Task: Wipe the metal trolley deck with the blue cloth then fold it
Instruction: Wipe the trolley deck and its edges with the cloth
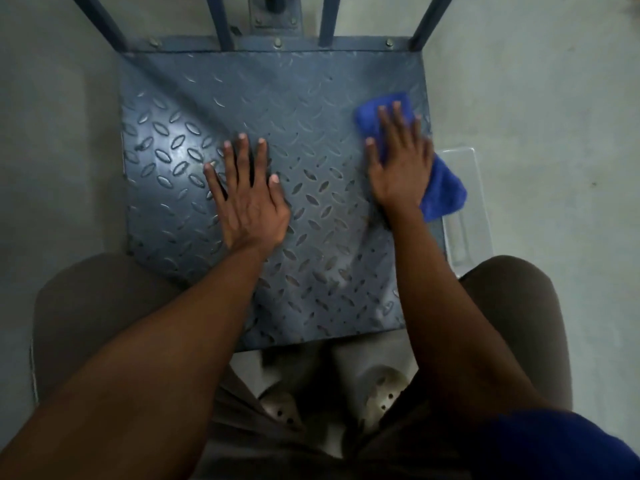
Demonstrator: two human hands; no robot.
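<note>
The metal trolley deck (298, 98) is a blue-grey plate with a raised diamond tread, filling the middle of the head view. A blue cloth (445, 192) lies bunched at the deck's right edge, with part of it hanging past that edge. My right hand (398, 161) presses flat on the cloth with fingers straight and spread. Near the centre of the bare deck, my left hand (247, 192) rests flat, fingers straight, holding nothing.
Upright bars of the trolley handle (221, 22) rise along the deck's far edge. A clear plastic container (465, 216) sits on the grey floor just right of the deck. My knees and shoes (381, 396) are at the near edge.
</note>
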